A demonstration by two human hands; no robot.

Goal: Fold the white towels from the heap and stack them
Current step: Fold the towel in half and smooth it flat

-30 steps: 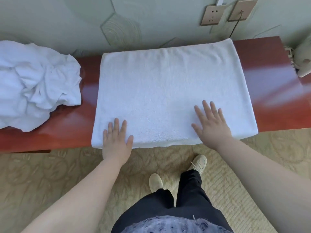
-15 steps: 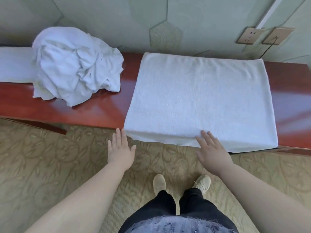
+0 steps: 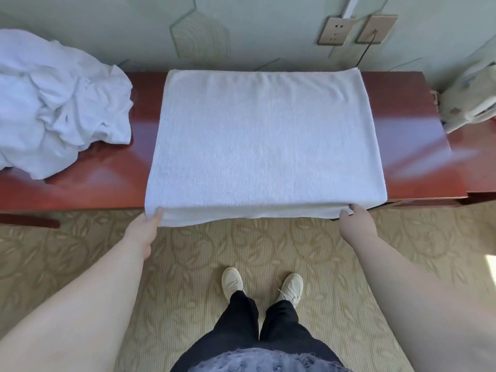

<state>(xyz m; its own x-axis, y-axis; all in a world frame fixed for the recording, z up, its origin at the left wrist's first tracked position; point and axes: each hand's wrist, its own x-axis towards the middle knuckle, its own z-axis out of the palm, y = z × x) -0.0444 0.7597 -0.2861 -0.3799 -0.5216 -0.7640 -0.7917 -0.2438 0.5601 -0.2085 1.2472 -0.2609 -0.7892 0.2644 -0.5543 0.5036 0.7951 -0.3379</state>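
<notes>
Currently, you hold the folded towel (image 3: 265, 140) by its two near corners. Your left hand (image 3: 146, 226) pinches its near left corner with the thumb on top. Your right hand (image 3: 355, 221) grips its near right corner in the same way. The fingers of both hands are hidden under the overhang. The hands are well apart, one at each end of the towel's near edge.

Placement: the towel lies flat on the wooden top (image 3: 120, 178), with its far edge at the foot of the wall. Its near edge hangs just past the front lip. In my judgement that overhang is what lets your fingers get underneath, and a grip at both corners should keep the layers square for the next fold.

Materials: the towel is matt white terry with a short looped nap. It forms a thick rectangle, with layers showing along the near edge and soft, rounded corners. The top is polished red-brown wood, glossy enough to reflect light, so I expect the cloth to slide easily on it.

Surroundings: the heap (image 3: 59, 103) of crumpled, deeply creased white towels sits left of the towel, apart from it. A pale telephone (image 3: 469, 103) stands to the towel's right. Two socket plates (image 3: 335, 30) are on the wall beyond the towel.
</notes>
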